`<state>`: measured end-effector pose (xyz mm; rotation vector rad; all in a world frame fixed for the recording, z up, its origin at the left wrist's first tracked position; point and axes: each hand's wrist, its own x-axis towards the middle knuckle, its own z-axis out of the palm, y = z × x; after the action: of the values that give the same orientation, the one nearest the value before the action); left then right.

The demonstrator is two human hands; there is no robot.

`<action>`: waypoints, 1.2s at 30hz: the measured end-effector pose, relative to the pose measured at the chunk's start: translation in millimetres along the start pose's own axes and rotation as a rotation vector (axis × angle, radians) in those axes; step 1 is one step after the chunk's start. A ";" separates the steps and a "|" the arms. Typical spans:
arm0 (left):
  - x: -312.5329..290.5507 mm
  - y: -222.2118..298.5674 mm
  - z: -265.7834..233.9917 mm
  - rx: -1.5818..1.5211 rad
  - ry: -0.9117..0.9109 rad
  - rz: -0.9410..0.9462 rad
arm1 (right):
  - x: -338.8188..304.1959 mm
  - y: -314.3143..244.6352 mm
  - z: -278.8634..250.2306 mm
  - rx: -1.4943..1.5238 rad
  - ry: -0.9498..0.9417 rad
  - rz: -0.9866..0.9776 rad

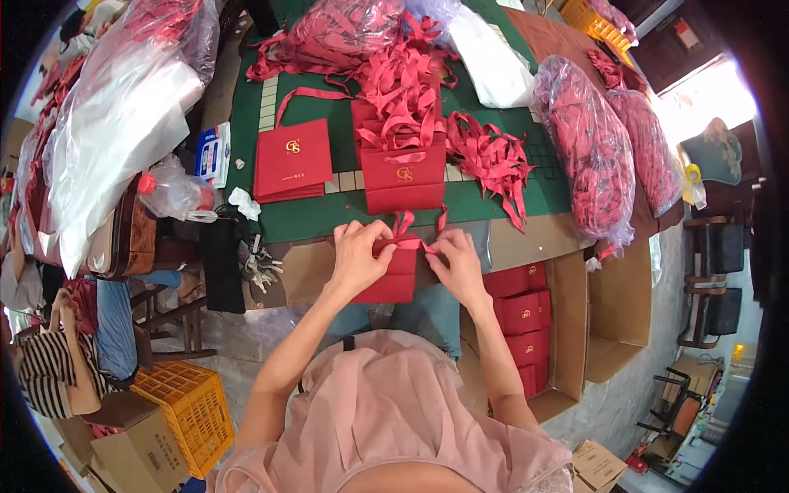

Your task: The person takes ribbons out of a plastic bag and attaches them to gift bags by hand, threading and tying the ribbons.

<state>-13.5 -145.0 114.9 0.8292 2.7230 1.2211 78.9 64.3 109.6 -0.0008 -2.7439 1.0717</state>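
At the table's near edge, in front of my body, is a small red gift bag (388,287) with a red ribbon (406,241) at its top. My left hand (359,256) is closed on the bag's upper left side, its thumb beside the ribbon. On the other side, my right hand (454,264) pinches a ribbon end between thumb and fingertips. Just beyond stand more red bags (404,182) with gold marks, under a heap of red ribbons (403,99). To their left lies a stack of flat red bags (292,158).
Loose ribbons (493,160) lie on the green table mat (542,185). Plastic sacks of ribbon (585,148) stand at right. A cardboard carton (567,320) beside my right arm holds red bags. A plastic bottle (177,194), keys (261,267) and a yellow crate (187,411) are at left, near a seated person.
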 end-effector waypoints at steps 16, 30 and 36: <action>-37.3 24.5 17.3 -0.236 0.004 -0.060 | 7.4 -23.9 25.8 1.369 -0.055 0.741; -59.2 -5.0 -2.2 -0.139 0.080 -0.079 | 2.8 -5.0 35.5 0.419 0.479 0.426; -47.9 -4.0 -10.6 -0.095 0.046 -0.052 | 4.9 -52.7 27.0 0.445 0.129 0.222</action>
<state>23.0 -177.8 111.1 0.7244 2.6792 1.3634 72.9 7.7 126.4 -0.3041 -2.3772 1.6568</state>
